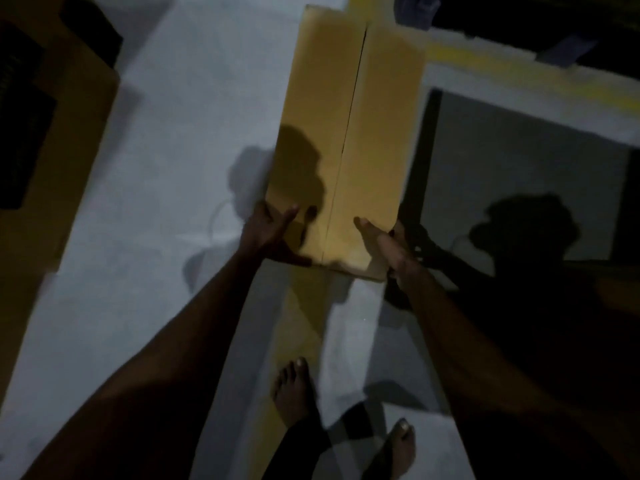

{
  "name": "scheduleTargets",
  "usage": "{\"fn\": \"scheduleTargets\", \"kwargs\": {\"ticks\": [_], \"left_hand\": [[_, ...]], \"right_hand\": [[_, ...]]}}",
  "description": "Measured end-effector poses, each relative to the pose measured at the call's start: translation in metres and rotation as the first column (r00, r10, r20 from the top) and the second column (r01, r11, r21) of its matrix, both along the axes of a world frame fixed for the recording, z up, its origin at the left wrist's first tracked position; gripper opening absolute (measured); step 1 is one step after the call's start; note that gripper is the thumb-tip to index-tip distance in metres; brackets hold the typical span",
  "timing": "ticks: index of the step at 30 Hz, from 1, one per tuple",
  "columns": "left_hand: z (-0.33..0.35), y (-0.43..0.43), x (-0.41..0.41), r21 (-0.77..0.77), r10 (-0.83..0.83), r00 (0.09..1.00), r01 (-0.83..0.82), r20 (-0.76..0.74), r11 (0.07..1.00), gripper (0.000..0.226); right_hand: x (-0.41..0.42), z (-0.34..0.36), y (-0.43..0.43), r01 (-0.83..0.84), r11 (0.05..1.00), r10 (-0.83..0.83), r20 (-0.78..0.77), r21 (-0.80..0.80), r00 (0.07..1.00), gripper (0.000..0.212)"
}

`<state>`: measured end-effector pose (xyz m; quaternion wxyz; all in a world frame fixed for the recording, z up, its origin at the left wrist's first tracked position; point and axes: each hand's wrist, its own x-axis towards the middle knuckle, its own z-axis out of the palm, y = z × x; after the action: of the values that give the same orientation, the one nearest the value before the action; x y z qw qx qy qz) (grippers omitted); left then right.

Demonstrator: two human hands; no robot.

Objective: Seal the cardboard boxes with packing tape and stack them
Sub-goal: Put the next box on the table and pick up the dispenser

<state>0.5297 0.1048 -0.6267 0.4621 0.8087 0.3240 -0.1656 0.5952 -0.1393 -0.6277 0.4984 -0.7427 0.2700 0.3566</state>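
Note:
A long tan cardboard box (349, 126) is held out in front of me above the floor, its two top flaps meeting in a dark centre seam. My left hand (268, 230) grips its near left corner, thumb lying on the top flap and fingers round the side. My right hand (388, 244) grips the near right corner, thumb on the top and fingers hidden behind the box's side. No tape or tape roll shows in the dim light.
A large dark cardboard box (45, 140) stands at the left edge. The pale floor (166, 140) carries yellow lines (502, 67). A dark grey panel (519, 174) lies to the right. My bare feet (294, 393) stand below the box.

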Motion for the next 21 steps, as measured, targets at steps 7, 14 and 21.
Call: {"fn": "scheduleTargets", "kwargs": {"ticks": [7, 14, 21], "left_hand": [[0.006, -0.005, 0.018, -0.219, 0.38, 0.916, -0.4, -0.126, 0.89, 0.102], [0.134, -0.007, -0.01, 0.052, 0.393, 0.893, -0.391, -0.219, 0.919, 0.115], [0.336, 0.003, -0.033, 0.249, 0.403, 0.906, -0.364, -0.128, 0.897, 0.095]], "right_hand": [[-0.01, 0.01, 0.005, 0.146, 0.985, -0.152, 0.053, 0.094, 0.987, 0.075], [-0.035, 0.128, 0.028, 0.012, 0.988, 0.01, 0.138, -0.155, 0.99, 0.108], [-0.042, 0.325, 0.049, -0.07, 0.98, 0.104, 0.176, -0.187, 0.979, 0.099]]}}
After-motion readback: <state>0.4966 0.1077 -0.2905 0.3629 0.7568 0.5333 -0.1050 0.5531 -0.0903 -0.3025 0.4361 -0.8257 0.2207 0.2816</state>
